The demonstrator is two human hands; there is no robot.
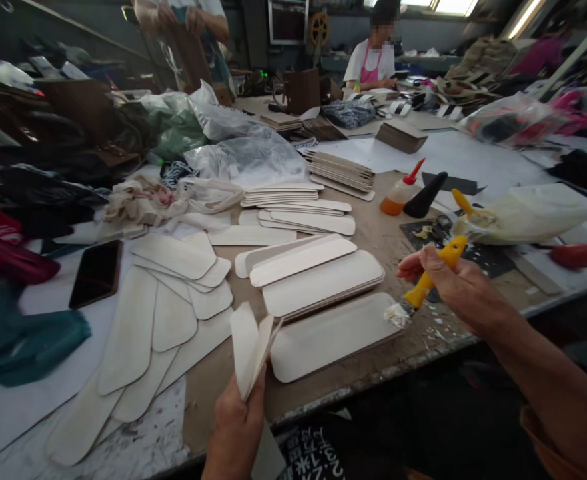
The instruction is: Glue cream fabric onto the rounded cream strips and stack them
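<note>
My left hand [236, 420] is closed on a small bunch of cream oblong pieces [249, 347], held upright near the table's front edge. My right hand [456, 283] grips a yellow-handled glue brush [423, 287], its white bristles hanging just past the right end of a cream oblong piece [331, 337] that lies flat on the brown worktop [373, 230]. Behind that piece sits a stack of the same pieces [323, 283].
More cream pieces fan out at the left [163, 313] and stack at the back [281, 195]. A black phone [96, 273], an orange glue bottle [398, 193], a black cone [425, 195], a white bag with a yellow nozzle [528, 213] and plastic bags [243, 157] lie around. Two people work at the far side.
</note>
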